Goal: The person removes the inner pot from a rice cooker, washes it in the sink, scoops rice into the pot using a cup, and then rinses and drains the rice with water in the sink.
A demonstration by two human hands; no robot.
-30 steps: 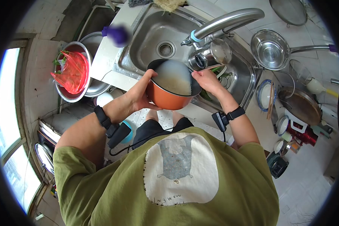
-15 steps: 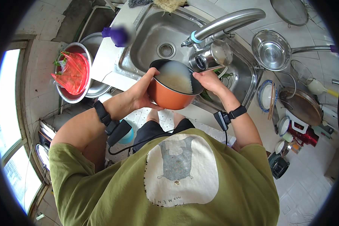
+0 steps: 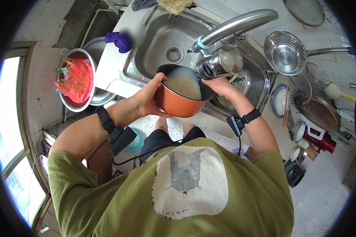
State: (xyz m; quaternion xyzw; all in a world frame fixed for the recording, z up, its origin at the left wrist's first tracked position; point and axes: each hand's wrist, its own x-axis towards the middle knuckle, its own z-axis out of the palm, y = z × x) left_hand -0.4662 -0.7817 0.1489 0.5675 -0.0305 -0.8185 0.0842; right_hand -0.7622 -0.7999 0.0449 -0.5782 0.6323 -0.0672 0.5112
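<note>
An orange pot (image 3: pixel 180 106) with a dark inside is held over the front edge of the sink, tilted slightly. Inside it, rice (image 3: pixel 181 87) lies under cloudy whitish water. My left hand (image 3: pixel 151 96) grips the pot's left side, thumb on the rim and fingers beneath. At the right rim my right hand (image 3: pixel 220 87) is closed on the pot, its fingers partly hidden. Just above that hand is a shiny steel cylinder (image 3: pixel 215 65) attached near the faucet (image 3: pixel 241 24). Below the pot's far side lies the left sink basin (image 3: pixel 152 43) with its drain.
Green vegetables (image 3: pixel 217 102) lie in the right basin (image 3: pixel 261 85). A steel saucepan (image 3: pixel 284 51) hangs at the right, above a bowl (image 3: pixel 281 100) with chopsticks (image 3: pixel 287 104). On the left, a basin (image 3: pixel 76 106) holds a red plastic bag (image 3: pixel 79 81). A purple object (image 3: pixel 120 41) is near the counter.
Both hands keep their hold on the pot, which stays nearly in place. The right hand's thumb now sits closer under the steel cylinder. The camera view has shifted slightly.
</note>
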